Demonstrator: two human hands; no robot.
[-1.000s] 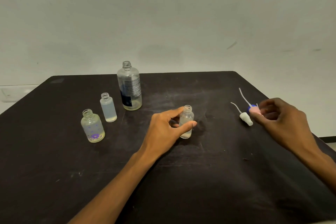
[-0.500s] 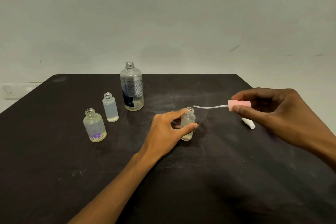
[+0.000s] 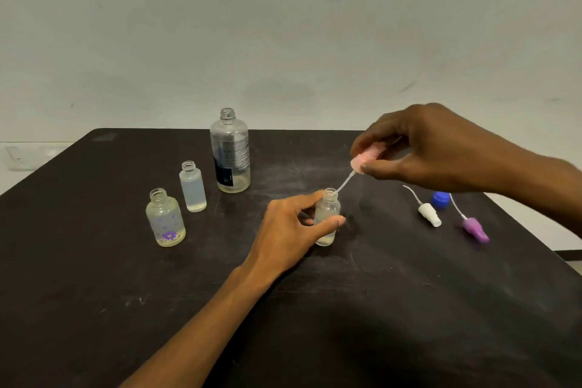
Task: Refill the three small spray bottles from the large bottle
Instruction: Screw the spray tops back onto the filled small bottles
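Note:
My left hand (image 3: 291, 230) grips a small clear spray bottle (image 3: 327, 217) standing on the black table (image 3: 94, 293). My right hand (image 3: 431, 148) pinches a pink spray cap (image 3: 367, 157) above it, tilted, with the tip of its thin tube at the bottle's mouth. The large clear bottle (image 3: 231, 153) stands uncapped behind, with only a little liquid at its bottom. Two more small uncapped bottles stand at the left: a frosted one (image 3: 192, 187) and a flower-printed one (image 3: 165, 219).
A white spray cap (image 3: 429, 214), a purple spray cap (image 3: 474, 228) and a blue cap (image 3: 440, 199) lie on the table at the right. The table's right edge runs close behind them. A pale wall rises behind the table.
My right hand picked the pink spray cap up from the table, carried it left and tilted it down, bringing the tube's tip to the bottle's mouth. My left hand kept its hold.

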